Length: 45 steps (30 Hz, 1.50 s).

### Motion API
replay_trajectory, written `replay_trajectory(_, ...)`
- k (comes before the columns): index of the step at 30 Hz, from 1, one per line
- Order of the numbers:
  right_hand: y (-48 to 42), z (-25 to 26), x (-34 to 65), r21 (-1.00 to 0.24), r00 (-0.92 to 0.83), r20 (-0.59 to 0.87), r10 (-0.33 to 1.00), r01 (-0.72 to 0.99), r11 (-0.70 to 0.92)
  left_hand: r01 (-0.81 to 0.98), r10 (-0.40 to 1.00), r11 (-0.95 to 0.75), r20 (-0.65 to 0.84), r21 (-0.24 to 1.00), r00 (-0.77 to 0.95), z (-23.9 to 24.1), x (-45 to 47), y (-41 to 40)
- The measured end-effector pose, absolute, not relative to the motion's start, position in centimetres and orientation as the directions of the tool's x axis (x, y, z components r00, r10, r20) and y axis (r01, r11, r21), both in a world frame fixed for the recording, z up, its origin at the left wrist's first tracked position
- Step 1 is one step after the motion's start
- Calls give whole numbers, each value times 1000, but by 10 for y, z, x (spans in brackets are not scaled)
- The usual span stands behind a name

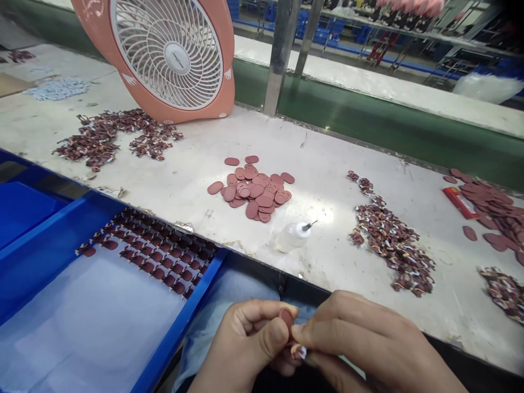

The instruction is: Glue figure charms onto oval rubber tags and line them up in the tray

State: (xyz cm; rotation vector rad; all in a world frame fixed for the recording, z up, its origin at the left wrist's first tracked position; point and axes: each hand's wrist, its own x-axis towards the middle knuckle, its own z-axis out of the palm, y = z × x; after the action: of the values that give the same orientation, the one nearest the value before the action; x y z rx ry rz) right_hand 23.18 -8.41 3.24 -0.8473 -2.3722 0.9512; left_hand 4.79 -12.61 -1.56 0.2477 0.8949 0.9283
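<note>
Close in front of me, my left hand (256, 341) pinches a reddish-brown oval piece (286, 317) between thumb and fingers. My right hand (360, 338) meets it from the right, its fingertips closed on a small brown-and-white figure (298, 351) at the oval's lower end. Fingers partly cover where the two parts meet. Beyond the hands, a pile of similar ovals (257, 191) lies on the worktable (319, 169), some with small holes. A white squeeze bottle (291, 237) with a thin dark nozzle tip lies nearer the edge.
An orange fan (176, 57) stands at the back left by a heap of small brown parts (94, 136). More small figures (388, 240) and ovals (491, 202) lie right, beside a red box (460, 202). A blue tray (204, 281) at lower left holds rows of assembled pieces (164, 256).
</note>
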Motion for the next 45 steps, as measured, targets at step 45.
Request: replay_trajectory(45,-76,6,193,-685,-503,390,771,401,609,-678,795,533,-574,507,196,-33,22,-109)
